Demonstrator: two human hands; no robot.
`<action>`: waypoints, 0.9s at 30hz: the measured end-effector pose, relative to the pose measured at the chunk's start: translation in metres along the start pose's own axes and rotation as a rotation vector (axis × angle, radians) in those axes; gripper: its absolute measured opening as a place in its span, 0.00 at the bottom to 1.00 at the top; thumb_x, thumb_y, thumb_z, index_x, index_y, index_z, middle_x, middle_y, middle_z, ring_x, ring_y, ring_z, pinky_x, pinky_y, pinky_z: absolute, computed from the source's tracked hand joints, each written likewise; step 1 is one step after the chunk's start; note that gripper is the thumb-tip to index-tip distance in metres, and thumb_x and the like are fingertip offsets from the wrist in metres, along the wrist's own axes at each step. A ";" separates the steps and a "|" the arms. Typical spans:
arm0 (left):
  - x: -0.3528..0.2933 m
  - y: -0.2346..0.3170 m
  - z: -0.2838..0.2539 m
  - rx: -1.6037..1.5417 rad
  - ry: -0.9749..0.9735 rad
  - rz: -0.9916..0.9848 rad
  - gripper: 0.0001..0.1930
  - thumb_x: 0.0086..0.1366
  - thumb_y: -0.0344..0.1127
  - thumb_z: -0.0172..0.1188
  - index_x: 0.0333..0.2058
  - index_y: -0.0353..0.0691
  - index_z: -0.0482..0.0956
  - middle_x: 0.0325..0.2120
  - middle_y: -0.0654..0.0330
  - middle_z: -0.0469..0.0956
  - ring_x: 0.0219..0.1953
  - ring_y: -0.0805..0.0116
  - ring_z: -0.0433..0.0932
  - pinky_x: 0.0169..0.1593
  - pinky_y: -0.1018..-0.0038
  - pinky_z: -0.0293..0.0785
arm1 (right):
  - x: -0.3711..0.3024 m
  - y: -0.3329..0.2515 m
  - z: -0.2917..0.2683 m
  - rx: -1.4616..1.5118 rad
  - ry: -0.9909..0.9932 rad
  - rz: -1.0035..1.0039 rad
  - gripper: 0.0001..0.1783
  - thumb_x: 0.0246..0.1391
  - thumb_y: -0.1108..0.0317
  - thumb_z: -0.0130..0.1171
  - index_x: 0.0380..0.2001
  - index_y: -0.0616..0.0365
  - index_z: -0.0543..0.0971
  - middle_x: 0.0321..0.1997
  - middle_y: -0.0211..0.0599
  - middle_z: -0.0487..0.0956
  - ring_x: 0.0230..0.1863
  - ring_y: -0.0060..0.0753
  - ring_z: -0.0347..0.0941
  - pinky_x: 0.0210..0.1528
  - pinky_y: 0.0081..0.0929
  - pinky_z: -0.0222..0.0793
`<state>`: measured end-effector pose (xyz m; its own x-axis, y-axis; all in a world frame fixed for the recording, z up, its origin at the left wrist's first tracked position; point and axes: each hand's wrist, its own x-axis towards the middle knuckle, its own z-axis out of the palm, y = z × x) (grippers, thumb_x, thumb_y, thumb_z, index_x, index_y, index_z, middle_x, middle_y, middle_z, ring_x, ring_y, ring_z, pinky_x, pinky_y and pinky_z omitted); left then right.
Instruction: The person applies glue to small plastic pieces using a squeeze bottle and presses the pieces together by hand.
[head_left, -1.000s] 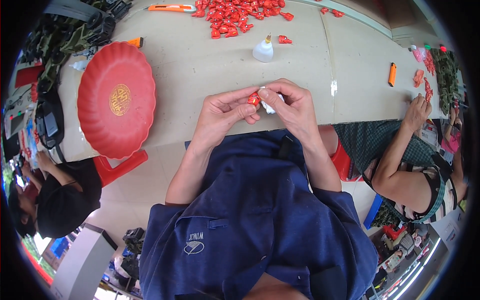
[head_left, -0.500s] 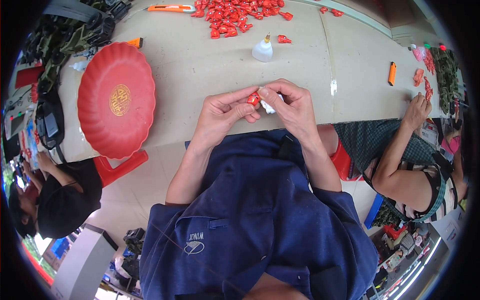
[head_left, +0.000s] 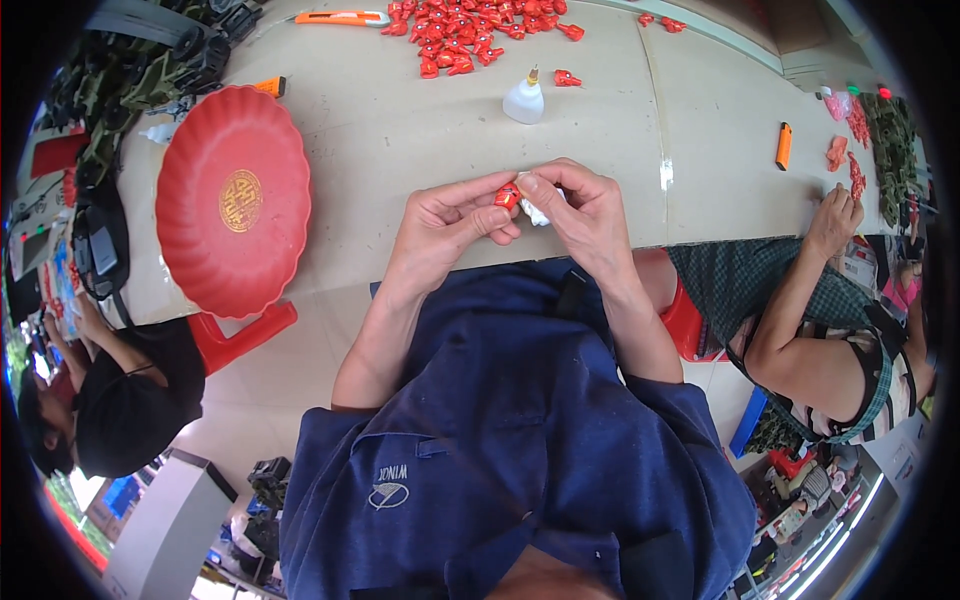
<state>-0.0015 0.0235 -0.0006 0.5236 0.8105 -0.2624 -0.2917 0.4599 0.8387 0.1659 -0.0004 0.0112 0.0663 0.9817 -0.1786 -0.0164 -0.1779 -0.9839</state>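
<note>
Above the table's near edge, my left hand [head_left: 450, 222] pinches a small red plastic piece [head_left: 507, 195] between thumb and fingers. A crumpled white cloth or tissue [head_left: 537, 213] is bunched in my right hand [head_left: 588, 212], whose thumb presses close against the red piece. Part of the cloth is hidden under the fingers. Beyond my hands stands a white squeeze bottle [head_left: 524, 102] with a thin metal tip. One similar red piece [head_left: 567, 78] lies just past it, and a heap of such red pieces [head_left: 460, 42] sits at the far side.
A scalloped red tray [head_left: 275, 150] stands at left on the table [head_left: 380, 130]. An orange utility knife [head_left: 343, 18] lies beyond it; another orange-handled tool [head_left: 784, 146] lies at right. Co-workers sit on both sides, one person's hand [head_left: 833, 222] resting by red pieces at right.
</note>
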 end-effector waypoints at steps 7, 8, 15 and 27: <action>0.001 0.005 0.000 -0.078 0.023 -0.050 0.17 0.56 0.24 0.57 0.46 0.32 0.72 0.32 0.53 0.77 0.28 0.68 0.78 0.32 0.77 0.76 | -0.003 0.000 -0.005 0.080 0.106 -0.062 0.10 0.52 0.67 0.56 0.33 0.65 0.77 0.28 0.30 0.74 0.28 0.15 0.67 0.30 0.15 0.62; 0.001 0.005 0.000 -0.078 0.024 -0.050 0.17 0.56 0.24 0.57 0.46 0.32 0.72 0.32 0.53 0.77 0.28 0.68 0.78 0.32 0.77 0.76 | -0.003 -0.003 -0.006 0.101 0.124 -0.096 0.10 0.52 0.68 0.57 0.34 0.65 0.76 0.30 0.31 0.74 0.29 0.16 0.68 0.31 0.15 0.63; 0.001 0.004 0.001 -0.083 0.035 -0.048 0.17 0.55 0.23 0.57 0.45 0.31 0.72 0.31 0.53 0.77 0.29 0.68 0.78 0.32 0.77 0.76 | -0.008 -0.023 -0.005 -0.324 0.159 -0.423 0.09 0.44 0.74 0.60 0.32 0.62 0.77 0.33 0.36 0.75 0.32 0.27 0.72 0.33 0.22 0.68; 0.001 0.005 -0.003 -0.126 0.031 -0.045 0.17 0.55 0.23 0.57 0.45 0.30 0.71 0.32 0.51 0.77 0.28 0.67 0.79 0.33 0.77 0.78 | -0.011 -0.016 -0.015 -0.696 0.263 -0.579 0.08 0.38 0.78 0.63 0.27 0.62 0.78 0.30 0.37 0.74 0.30 0.31 0.72 0.30 0.23 0.68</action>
<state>-0.0049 0.0273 0.0016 0.5138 0.7982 -0.3145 -0.3675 0.5360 0.7600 0.1807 -0.0092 0.0284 0.1020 0.8985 0.4271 0.6839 0.2484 -0.6859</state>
